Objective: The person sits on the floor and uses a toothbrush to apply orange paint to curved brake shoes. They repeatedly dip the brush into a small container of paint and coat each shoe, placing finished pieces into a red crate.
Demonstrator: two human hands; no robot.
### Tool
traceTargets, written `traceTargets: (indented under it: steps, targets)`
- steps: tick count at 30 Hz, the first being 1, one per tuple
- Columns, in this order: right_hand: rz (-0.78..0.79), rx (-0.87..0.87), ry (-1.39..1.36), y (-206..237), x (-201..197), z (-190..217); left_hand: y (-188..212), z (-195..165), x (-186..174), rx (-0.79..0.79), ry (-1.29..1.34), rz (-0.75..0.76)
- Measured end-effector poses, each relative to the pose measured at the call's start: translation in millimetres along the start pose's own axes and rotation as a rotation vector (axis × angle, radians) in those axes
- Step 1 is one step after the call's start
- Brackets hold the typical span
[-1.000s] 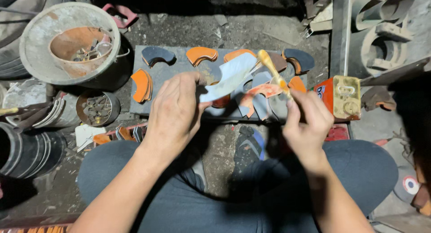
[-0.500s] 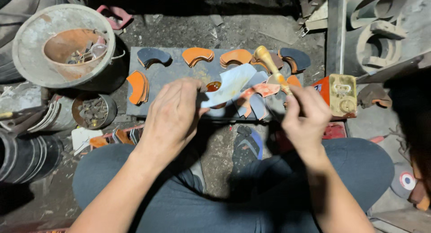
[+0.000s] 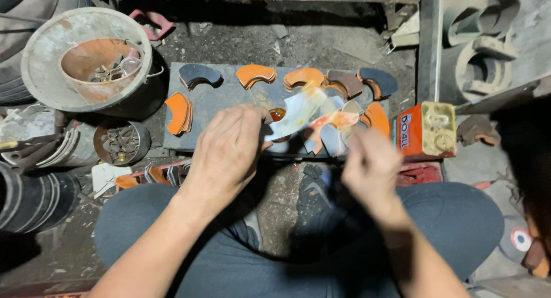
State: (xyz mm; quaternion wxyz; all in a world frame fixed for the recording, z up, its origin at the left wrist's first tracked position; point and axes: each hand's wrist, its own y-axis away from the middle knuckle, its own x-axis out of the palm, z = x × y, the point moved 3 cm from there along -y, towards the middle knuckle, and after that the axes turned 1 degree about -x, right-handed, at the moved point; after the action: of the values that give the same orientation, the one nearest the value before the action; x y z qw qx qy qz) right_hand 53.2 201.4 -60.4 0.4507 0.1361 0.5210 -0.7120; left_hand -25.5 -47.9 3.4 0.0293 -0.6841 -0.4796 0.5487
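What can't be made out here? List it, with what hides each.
Head view only:
- Right hand: motion-blurred; its grip and any tool in it cannot be told.
- Left hand: its fingertips and hold on the pale curved piece are hidden by its own back.
- Small tin: contents too small and dark.
- Dark board: near edge covered by both hands.

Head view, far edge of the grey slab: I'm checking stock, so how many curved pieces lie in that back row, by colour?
Orange curved pieces: 2
Dark curved pieces: 3
Total: 5
Not counted: the pale curved piece held in the left hand.
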Motion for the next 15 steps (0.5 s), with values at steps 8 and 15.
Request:
traceTargets:
  steps: [8, 15]
  targets:
    - [-0.037, -0.001, 0.011, -6.7, 1.7, 10.8, 1.1, -0.5, 3.6, 0.014, -0.058, 0.001]
    - [-0.036, -0.061, -0.053, -2.7, -1.4, 12.1, 1.9, -4.6, 2.6, 0.039, -0.069, -0.01]
